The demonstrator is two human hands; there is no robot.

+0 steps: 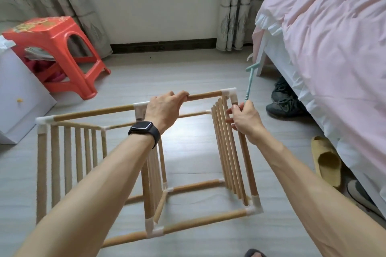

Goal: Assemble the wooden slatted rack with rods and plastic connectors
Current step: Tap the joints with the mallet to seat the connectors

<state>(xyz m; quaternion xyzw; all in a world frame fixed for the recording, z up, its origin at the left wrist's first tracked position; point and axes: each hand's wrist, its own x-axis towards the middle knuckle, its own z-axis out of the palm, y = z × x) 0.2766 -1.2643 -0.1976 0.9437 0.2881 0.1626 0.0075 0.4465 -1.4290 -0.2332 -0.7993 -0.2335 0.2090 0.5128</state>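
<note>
rack (94, 113) standing on floor (188, 73), slat panels upright | left hand (165, 108) on top rod (204, 95), fingers (179, 95) curled round it | right hand (244, 120) beside white corner connector (229, 93), fingers (231, 110) pinching handle of teal tool (249, 81) | red stool (52, 33), cloth (41, 67) beneath, and white box (16, 89) left, apart | bed (334, 48) close right; dark shoes (284, 100), yellow slipper (325, 160) along its edge

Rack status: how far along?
Done: rack stands, slat panels in, bottom connectors seated. In hand: left hand grips top rod; right hand holds teal tool by the top corner connector. Left: probably seating the upright under that connector.
</note>
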